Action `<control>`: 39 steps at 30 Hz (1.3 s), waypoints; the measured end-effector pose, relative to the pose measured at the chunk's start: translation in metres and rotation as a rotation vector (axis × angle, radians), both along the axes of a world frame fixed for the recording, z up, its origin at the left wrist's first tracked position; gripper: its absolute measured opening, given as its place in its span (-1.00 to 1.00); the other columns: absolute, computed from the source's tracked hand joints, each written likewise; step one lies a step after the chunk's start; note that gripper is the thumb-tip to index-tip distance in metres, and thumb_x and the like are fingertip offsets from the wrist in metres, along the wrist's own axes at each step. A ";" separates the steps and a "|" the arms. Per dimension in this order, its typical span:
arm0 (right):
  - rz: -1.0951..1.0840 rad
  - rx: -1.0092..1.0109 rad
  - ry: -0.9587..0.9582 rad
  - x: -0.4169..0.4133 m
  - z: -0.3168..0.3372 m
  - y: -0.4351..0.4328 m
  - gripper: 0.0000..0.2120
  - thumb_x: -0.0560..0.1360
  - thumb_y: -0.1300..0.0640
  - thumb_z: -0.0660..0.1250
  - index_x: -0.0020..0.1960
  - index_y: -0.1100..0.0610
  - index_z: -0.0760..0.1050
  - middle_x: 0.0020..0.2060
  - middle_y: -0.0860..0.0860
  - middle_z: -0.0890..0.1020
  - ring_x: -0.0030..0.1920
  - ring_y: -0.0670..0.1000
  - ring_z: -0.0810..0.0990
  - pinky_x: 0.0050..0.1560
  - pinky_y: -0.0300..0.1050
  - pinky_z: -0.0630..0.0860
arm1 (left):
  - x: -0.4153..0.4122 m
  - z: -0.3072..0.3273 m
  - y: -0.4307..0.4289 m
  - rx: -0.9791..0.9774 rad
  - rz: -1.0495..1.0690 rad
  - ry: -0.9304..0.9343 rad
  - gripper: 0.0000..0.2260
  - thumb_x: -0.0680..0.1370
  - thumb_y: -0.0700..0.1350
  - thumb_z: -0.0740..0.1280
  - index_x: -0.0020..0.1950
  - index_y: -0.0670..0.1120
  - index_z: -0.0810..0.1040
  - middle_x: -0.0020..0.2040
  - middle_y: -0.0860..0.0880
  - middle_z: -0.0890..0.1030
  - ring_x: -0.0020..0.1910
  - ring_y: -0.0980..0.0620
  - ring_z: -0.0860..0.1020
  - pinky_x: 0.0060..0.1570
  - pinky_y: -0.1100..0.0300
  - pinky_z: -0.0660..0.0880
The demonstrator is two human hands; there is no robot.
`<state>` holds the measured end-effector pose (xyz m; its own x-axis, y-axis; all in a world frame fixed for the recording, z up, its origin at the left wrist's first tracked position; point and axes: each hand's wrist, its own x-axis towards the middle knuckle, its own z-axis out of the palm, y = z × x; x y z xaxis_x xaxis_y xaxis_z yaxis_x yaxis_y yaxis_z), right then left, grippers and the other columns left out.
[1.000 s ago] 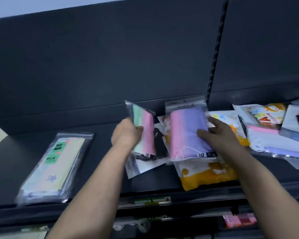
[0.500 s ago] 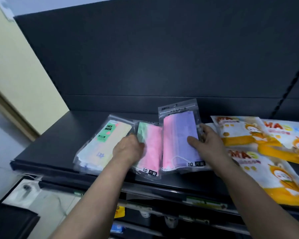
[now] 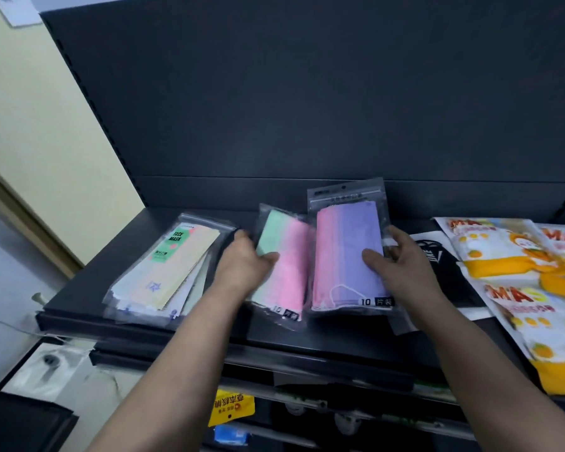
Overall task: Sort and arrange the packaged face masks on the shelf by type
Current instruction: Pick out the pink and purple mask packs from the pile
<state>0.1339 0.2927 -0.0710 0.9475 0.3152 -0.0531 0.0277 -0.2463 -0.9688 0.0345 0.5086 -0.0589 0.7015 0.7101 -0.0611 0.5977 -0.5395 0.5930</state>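
While hands [image 3: 242,272] [image 3: 408,269] grip glossy flat packs [image 3: 291,256] [image 3: 343,243], matte shelf [image 3: 323,337]

A pale cream wall [image 3: 46,125] fills the left side, with a white sheet of paper [image 3: 17,8] stuck near the top corner (only part of it shows). A tan wooden trim [image 3: 23,220] slants down the wall. Low in the centre hangs a yellow tag [image 3: 230,406] with printed characters, and a blue packet [image 3: 232,435] sits just beneath it.
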 end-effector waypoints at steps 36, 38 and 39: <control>0.075 -0.803 -0.499 -0.023 0.008 -0.109 -0.61 0.54 0.20 0.14 0.26 -0.12 0.48 0.21 -0.06 0.56 0.22 0.05 0.50 0.12 -0.05 0.48 | 0.066 0.016 -0.144 0.198 -0.618 -0.068 -0.77 0.55 -0.02 0.32 0.19 0.04 0.59 0.15 0.02 0.63 0.18 -0.03 0.54 0.11 0.11 0.49; 0.001 -0.866 -0.510 -0.019 0.009 -0.145 -0.58 0.52 0.22 0.17 0.30 -0.11 0.46 0.23 -0.05 0.55 0.24 0.06 0.49 0.07 -0.05 0.47 | 0.081 0.016 -0.178 0.204 -0.699 -0.062 -0.77 0.54 -0.02 0.33 0.19 0.04 0.60 0.15 0.03 0.63 0.17 -0.01 0.55 0.09 0.13 0.49; -0.020 -0.901 -0.507 -0.016 0.010 -0.161 -0.57 0.51 0.22 0.18 0.31 -0.11 0.45 0.24 -0.03 0.55 0.24 0.07 0.48 0.05 -0.05 0.45 | 0.086 0.016 -0.192 0.203 -0.730 -0.068 -0.77 0.54 -0.01 0.33 0.18 0.04 0.60 0.15 0.03 0.64 0.16 0.00 0.55 0.07 0.14 0.49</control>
<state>0.1178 0.1322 -0.0609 0.9289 0.3405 0.1455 0.3693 -0.8796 -0.2999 0.1203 0.3171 -0.0424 0.9950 0.0570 0.0814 0.0129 -0.8866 0.4625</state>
